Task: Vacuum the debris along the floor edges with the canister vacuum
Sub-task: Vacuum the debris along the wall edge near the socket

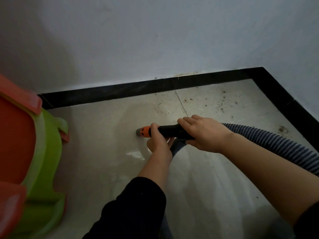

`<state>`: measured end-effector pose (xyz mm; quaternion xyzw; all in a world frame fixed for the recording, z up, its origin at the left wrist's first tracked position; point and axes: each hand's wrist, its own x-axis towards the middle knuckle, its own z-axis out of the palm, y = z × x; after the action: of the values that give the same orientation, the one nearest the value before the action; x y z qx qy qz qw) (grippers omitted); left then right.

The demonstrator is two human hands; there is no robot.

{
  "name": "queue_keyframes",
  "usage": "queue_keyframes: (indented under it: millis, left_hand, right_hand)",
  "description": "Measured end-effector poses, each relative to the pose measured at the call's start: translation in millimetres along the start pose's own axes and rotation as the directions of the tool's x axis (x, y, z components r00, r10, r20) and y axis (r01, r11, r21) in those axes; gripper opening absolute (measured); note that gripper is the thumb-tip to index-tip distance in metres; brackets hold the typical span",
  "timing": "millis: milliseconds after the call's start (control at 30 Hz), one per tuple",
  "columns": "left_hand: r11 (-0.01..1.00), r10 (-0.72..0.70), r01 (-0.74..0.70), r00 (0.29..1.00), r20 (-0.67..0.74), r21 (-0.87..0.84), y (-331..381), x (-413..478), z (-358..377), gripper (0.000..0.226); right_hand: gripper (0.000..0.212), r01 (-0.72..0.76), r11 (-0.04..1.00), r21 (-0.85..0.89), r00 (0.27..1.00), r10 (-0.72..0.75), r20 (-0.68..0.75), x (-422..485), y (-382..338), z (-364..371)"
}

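Nozzle in left hand, handle in right hand.

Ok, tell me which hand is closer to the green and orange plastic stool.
Left. The left hand grips the orange nozzle, to the right of the stool and clear of it; the right hand holds the black handle farther right.

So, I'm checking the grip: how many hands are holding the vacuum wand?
2. The left hand grips the wand at its orange front end, behind the grey nozzle; the right hand grips the black handle farther back, where the ribbed hose joins. Neither is hidden.
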<state>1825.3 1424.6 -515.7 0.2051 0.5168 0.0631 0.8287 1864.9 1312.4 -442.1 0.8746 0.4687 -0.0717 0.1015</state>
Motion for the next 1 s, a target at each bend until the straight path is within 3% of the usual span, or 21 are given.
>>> queue_keyframes:
  millis: [600, 1000]
  left_hand:
    - [0.998, -0.058, 0.059, 0.996, 0.069, -0.007, -20.3, -10.6, 8.5, 0.023]
    - [0.986, -0.123, 0.101, 0.977, 0.173, 0.129, -29.8, 2.9, 32.2, 0.029]
  right_hand:
    - [0.063, -0.046, 0.995, -0.09, 0.997, 0.052, 0.063, -21.4, 9.4, -11.0]
    - [0.06, -0.173, 0.975, -0.137, 0.982, 0.182, 0.056, -24.5, 26.1, -4.2]
